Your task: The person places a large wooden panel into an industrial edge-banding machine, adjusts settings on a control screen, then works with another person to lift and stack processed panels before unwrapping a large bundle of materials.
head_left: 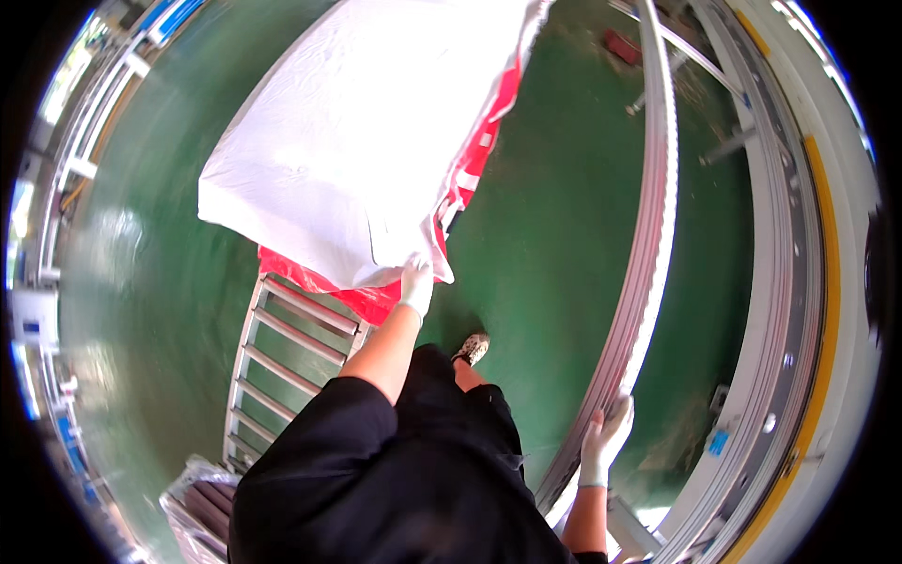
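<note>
My left hand (416,285), in a white glove, is closed on the near edge of a large white sheet (348,122), close to its right corner. Red plastic film (315,277) with white marks shows beneath the sheet along its near and right edges. On my right, a long, slim aluminium profile (648,216) runs from the far end of the view down towards me. My gloved right hand (606,440) grips its outer side near the close end, thumb on the profile. Some of the fingers on each hand are hidden.
A ladder-like metal rack (291,348) extends under the covered pile at left. Plastic-wrapped brownish lengths (202,512) lie at lower left. Along the right runs a long machine bed (766,310) with a yellow stripe. A dark red object (622,45) sits on the green floor (536,254).
</note>
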The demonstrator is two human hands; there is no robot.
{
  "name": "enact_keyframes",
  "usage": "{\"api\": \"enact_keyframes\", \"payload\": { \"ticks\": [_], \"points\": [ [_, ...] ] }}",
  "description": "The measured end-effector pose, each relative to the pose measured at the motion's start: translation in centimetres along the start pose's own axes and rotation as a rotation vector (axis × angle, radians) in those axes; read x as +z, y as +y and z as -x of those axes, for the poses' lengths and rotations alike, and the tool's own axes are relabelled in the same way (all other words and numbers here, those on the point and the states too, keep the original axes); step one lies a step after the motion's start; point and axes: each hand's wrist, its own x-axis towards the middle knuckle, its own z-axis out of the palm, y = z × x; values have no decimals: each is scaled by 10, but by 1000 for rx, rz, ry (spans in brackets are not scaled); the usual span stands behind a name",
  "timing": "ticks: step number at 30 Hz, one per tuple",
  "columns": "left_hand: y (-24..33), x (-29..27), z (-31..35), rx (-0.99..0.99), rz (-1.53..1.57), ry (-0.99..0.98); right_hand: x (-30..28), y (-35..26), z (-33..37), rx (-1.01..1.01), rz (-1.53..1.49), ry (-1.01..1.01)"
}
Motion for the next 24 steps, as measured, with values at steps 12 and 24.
{"api": "enact_keyframes", "payload": {
  "ticks": [12, 24],
  "points": [
    [215, -51, 69, -169, 214, 311, 132, -357, -244, -1139, -176, -952],
    [150, -58, 130, -418, -568, 612, 184, -419, -254, -1448, -216, -1455]
  ]
}}
